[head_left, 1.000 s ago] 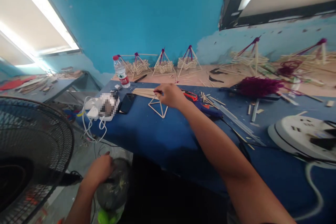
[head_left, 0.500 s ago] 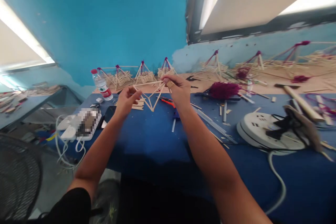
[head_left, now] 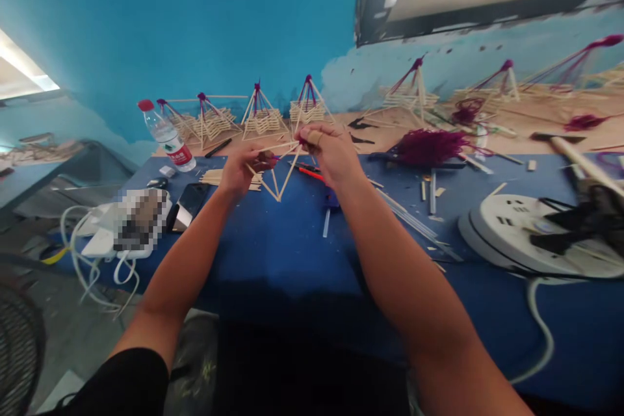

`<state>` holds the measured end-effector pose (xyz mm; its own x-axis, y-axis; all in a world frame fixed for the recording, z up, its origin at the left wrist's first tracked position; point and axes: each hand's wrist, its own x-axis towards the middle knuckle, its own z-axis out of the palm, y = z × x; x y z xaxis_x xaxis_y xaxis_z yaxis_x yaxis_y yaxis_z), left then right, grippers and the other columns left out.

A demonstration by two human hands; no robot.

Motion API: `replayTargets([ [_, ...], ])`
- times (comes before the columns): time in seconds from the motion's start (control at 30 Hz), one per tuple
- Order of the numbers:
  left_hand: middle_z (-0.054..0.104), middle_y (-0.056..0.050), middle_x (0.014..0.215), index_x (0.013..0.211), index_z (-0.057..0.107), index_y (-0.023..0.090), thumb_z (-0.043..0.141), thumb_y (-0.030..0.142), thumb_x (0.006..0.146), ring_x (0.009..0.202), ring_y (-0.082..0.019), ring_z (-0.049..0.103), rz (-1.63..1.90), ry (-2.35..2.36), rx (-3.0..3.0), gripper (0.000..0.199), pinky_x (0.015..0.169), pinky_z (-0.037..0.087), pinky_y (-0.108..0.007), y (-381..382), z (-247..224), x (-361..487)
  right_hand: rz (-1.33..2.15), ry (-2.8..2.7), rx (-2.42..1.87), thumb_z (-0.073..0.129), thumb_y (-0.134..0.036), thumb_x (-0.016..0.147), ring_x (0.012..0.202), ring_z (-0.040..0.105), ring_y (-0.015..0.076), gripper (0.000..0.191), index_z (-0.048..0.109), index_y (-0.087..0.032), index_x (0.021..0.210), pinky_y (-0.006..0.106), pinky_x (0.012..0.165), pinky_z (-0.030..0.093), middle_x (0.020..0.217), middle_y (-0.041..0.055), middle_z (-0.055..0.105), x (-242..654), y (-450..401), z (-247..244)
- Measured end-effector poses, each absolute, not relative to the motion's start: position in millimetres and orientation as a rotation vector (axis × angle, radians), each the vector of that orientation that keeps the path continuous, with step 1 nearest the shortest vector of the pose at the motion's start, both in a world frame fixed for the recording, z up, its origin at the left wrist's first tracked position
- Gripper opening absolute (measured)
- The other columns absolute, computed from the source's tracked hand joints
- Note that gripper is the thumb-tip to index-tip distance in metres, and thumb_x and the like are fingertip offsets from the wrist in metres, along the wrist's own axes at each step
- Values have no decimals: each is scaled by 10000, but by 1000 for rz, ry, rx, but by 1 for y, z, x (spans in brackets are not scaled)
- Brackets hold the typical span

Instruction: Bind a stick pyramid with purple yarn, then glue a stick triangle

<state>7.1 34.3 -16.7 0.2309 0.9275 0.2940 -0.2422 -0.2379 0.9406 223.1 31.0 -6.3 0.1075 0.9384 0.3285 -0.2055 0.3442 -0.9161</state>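
Up above the blue table, a small frame of thin wooden sticks [head_left: 288, 178] hangs between my two hands, one of its corners pointing down. My left hand [head_left: 238, 170] is closed on the frame's left end, with a bit of purple at its fingertips. At the upper right corner my right hand [head_left: 335, 155] pinches the sticks together; a little purple yarn [head_left: 299, 140] shows by its fingers, partly hidden. Below and behind the right hand lie a red-handled tool [head_left: 311, 172] and a hot glue gun with a glue stick [head_left: 326, 222]. Flat wooden sticks [head_left: 212, 177] lie behind the left hand.
Several stick pyramids with purple tops, such as one stick model [head_left: 263, 118], line the wall. A water bottle [head_left: 170, 143] and a phone [head_left: 192, 200] are at left. Purple yarn [head_left: 429, 146], clear glue sticks [head_left: 412, 224], a round white power strip [head_left: 511, 234] and a hammer [head_left: 585, 162] are at right.
Purple yarn now shows at the frame's right corner and by my left fingertips. My left hand has closed in more on the frame. The camera view has shifted slightly.
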Motion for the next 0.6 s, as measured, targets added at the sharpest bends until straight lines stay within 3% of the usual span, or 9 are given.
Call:
replayTargets([
  [0.1,765,-74,788,736,697,196,681,388,692,768,-239,770,1277,711,1379,198,831,644,-431,40,-19,8,1010,-1156,-839,732,-276,833,862,737,165,58,762,-236,804,329,870,614,900,31,790,227,33,-7],
  [0.23,810,-101,834,756,788,179,686,382,671,835,-268,793,1138,711,1496,243,850,641,-431,42,-17,5,943,-1204,-924,740,-261,836,831,738,165,61,761,-227,791,362,898,622,857,25,780,237,34,-7],
  [0.37,867,-122,928,800,882,204,742,457,774,882,-264,789,812,773,1832,290,845,599,-378,41,-7,-8,959,-1290,-1094,804,-252,745,768,717,179,46,781,-214,734,353,778,609,807,34,788,249,35,-8],
  [0.47,858,-128,884,764,884,207,760,571,875,837,-241,782,682,800,1953,400,831,578,-351,37,-3,-13,1092,-1350,-1124,848,-222,673,691,678,174,64,785,-213,683,337,687,584,762,41,787,251,33,-9],
  [0.6,787,-80,745,730,828,180,871,556,820,681,-169,696,796,837,1919,389,678,504,-296,32,-8,-4,1239,-1434,-1083,907,-222,643,645,649,167,103,811,-217,680,333,652,584,728,43,780,246,25,-8],
])
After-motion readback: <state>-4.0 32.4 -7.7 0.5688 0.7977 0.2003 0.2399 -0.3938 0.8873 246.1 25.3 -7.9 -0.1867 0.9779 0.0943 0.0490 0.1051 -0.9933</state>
